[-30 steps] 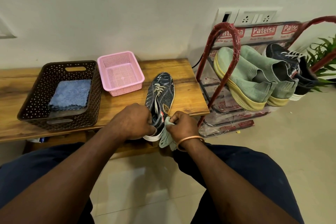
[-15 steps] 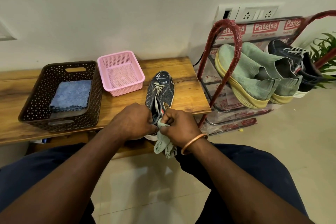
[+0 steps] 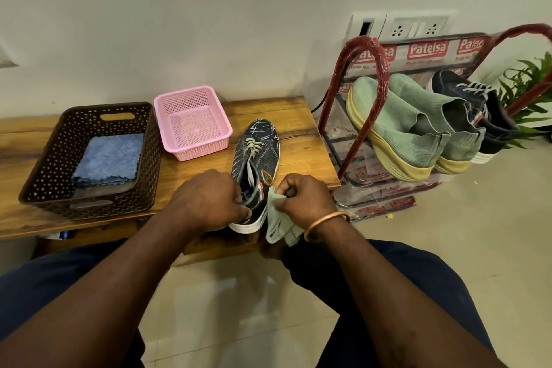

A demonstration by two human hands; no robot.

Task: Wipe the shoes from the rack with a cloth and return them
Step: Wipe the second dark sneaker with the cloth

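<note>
my left hand grips the shoe's heel at the bench edge; my right hand pinches the cloth at its 3 o'clock. best to brace firmly and wipe heel-to-toe toward 12.

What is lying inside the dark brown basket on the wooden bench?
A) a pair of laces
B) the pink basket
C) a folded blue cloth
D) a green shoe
C: a folded blue cloth lies on the floor of the dark brown basket, and nothing else shows in it.
</note>
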